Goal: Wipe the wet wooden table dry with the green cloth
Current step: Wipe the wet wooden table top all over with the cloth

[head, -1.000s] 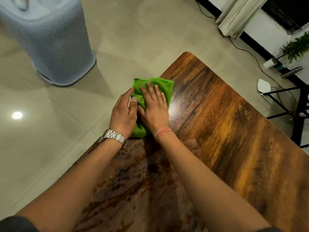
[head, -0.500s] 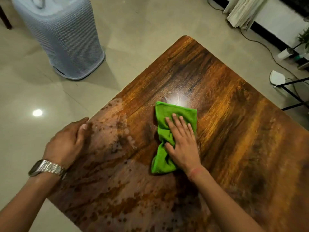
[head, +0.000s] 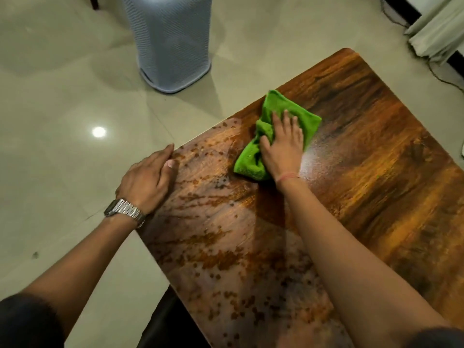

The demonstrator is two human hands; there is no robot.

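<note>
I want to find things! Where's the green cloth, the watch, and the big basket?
Green cloth (head: 251, 162): head view, its near folded corner.
Watch (head: 124, 211): head view, metal band on the left wrist.
Basket (head: 170, 41): head view, its mesh side.

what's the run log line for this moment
right hand flat on green cloth | left hand bracing table edge | near side wet with droplets | wiping unfinished

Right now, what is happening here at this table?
A person is wiping a wet wooden table with a green cloth. The right hand presses flat on the cloth near the table's far left edge. The left hand rests on the near left edge, holding nothing. Many water droplets remain on the near part of the table, so the job is not done. A grey basket stands on the floor beyond.
</note>
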